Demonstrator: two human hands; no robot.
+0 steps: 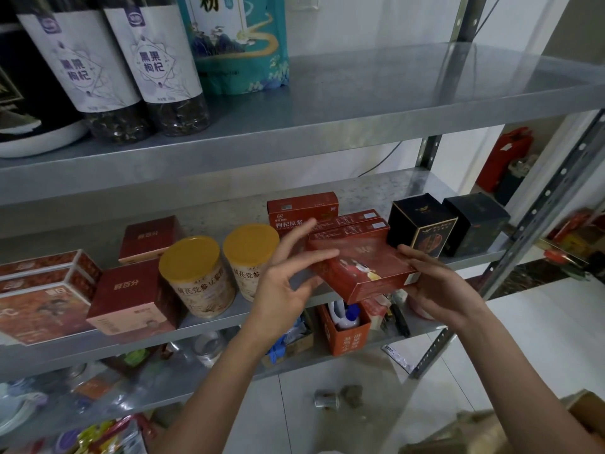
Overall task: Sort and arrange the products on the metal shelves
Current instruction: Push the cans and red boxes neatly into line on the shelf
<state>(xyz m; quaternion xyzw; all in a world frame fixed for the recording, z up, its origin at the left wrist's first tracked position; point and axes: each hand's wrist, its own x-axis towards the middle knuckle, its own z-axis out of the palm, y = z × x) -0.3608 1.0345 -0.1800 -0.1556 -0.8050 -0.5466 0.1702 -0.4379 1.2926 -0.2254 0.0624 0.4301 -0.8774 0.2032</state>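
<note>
Right hand (437, 283) round red box (360, 273)

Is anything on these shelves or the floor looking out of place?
The flat red cardboard box, gripped by the right hand, is crooked, overhanging the middle metal shelf. A small silver can lies on the white floor.

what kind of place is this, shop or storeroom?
Likely a small stockroom or shop back room: slotted metal shelves hold duplicate packaged goods, like two yellow-lidded cans and two labelled jars; the right hand holds a red box.
</note>
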